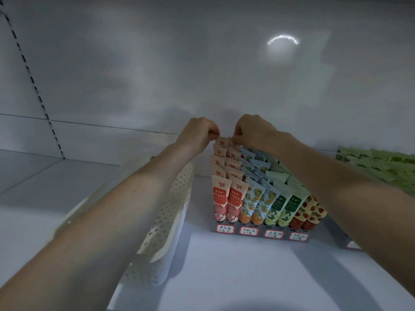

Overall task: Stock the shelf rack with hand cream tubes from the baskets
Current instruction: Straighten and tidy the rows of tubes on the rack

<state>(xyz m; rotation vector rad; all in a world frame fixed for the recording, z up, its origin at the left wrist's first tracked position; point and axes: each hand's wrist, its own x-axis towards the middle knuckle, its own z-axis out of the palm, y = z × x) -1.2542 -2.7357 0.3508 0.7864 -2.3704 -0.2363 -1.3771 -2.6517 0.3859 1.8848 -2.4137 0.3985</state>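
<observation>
The left hand [199,133] has its fingertips curled tight, pinching the crimped top of the rear-left pink tube [221,142]. The right hand [251,131] pinches the rear-right pink tube [234,146] the same way. Both tubes stand in the last row of the pink columns, at the back of the tiered rack [260,235]. Each grip takes only a thin edge, so a tube could slip and drop crooked instead of seating in its slot. If pressed down at a slant, it may tip the pink tubes [226,198] stepped down in front of it, and the row could topple forward. The right forearm passes low over the blue citrus tubes [256,198], green tubes [285,205] and strawberry tubes [311,212], so a dip of the wrist would likely knock those out of line. The left forearm crosses the white perforated basket [170,209] just beside the rack, and pulling back carelessly might drag it along the shelf [224,277]. Its contents are hidden.
</observation>
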